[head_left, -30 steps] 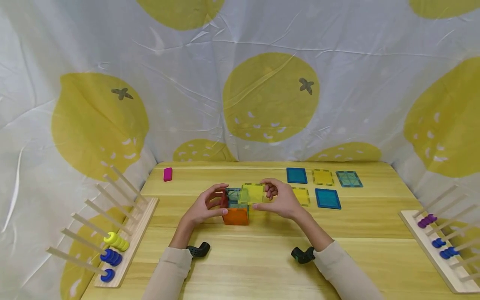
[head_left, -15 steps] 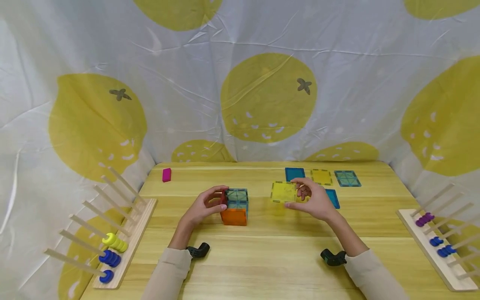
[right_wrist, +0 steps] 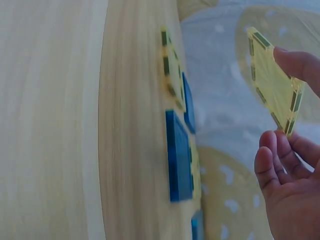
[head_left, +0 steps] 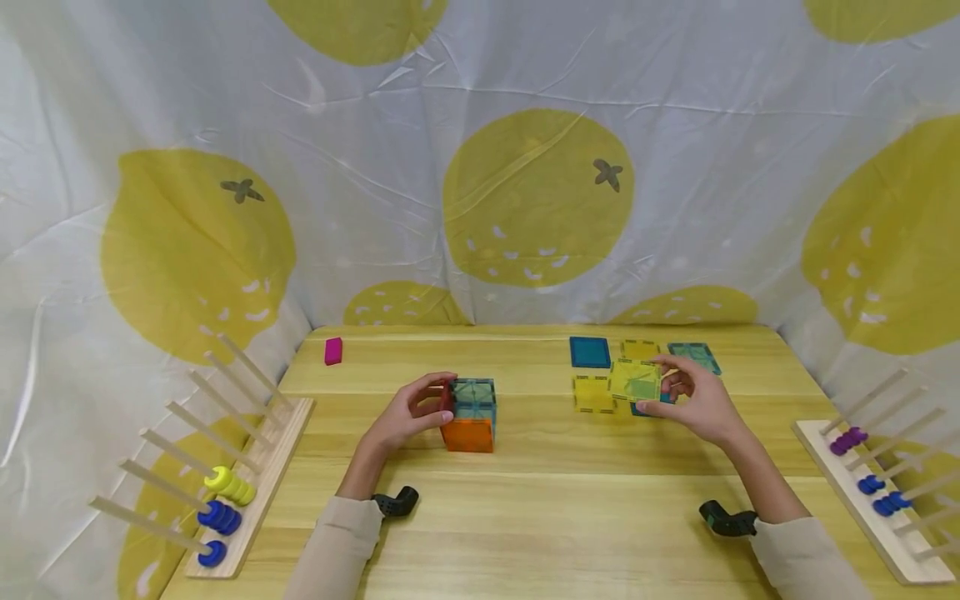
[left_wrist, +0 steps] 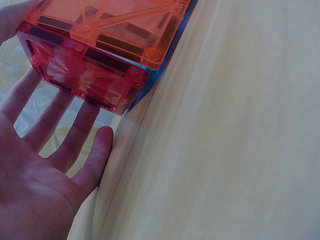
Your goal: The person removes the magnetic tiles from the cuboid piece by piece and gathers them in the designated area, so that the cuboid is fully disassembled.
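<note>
Where the translucent tile box (head_left: 472, 429) stands on the wooden table (head_left: 525, 521), the left hand (head_left: 405, 414) grips it at its left side: thumb at the front, fingers reaching round to the back. Box colours: orange front, red left side, blue and teal elsewhere; whether the top is covered cannot be told.

Held yellow tile (head_left: 628, 377), one: square, no long axis; well to the right of the box, raised off the table; exact tilt uncertain. Right hand (head_left: 703, 402): pinches this tile at its right end between thumb and fingertips, so the tile lies between box and right palm, free edge toward the box. Nearer hand: the right; the left is away on the box's far-left side.

Loose tiles, flat, all right of the box: near yellow tile (head_left: 592, 393), the nearer of the front pair; near blue tile (right_wrist: 179, 157), farther out, part-hidden from the head view. Set farther back than the box, running outward: rear blue tile (head_left: 590, 352), rear yellow tile (head_left: 640, 347), teal tile (head_left: 696, 358).

Magenta block (head_left: 333, 351): left of the box and behind it. Left peg rack (head_left: 272, 467): well left of the box. Right peg rack (head_left: 855, 492): far right of it.
</note>
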A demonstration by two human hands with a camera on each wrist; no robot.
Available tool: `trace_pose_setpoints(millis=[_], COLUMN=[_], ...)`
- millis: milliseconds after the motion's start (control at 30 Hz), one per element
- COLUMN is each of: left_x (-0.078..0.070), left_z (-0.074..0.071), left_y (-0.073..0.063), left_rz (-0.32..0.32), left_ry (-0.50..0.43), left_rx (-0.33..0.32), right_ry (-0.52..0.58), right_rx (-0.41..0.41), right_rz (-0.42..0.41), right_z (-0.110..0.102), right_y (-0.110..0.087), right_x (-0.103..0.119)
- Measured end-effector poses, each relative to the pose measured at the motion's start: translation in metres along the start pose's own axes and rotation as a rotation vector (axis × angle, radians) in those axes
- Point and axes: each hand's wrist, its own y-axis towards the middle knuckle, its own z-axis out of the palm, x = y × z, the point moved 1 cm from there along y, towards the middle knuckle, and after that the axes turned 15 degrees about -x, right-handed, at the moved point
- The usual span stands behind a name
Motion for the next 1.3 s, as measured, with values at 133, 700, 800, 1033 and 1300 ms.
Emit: trace_pose_setpoints(millis=[133,700,800,1033,1300], left_x=[0.0,0.001,0.001,0.001,0.003], left_z=[-0.001,-0.001,-0.002,-0.002,-0.001], left_y=[0.0,-0.002,-0.002,-0.001,0.0], left_rz=[-0.002,0.003,0.013,0.001,0.014], left_ry=[0.001,0.011,0.008,0.006,0.024], left_rx=[-0.003,-0.002,-0.002,-0.001,0.003], right_ry=[-0.022,-0.178,-0.193,-0.214,-0.301], right_rx=[-0.017,-0.029,-0.019,0.01,0.128], right_rz=[0.006,0.084,0.092,0.103,0.091], right_z=[-0.015,-0.065,-0.069,-0.073,-0.077], right_y=[-0.001,-0.013,-0.013,-0.012,-0.007], right_x=[-0.015,-0.054,-0.058,-0.07,-0.081])
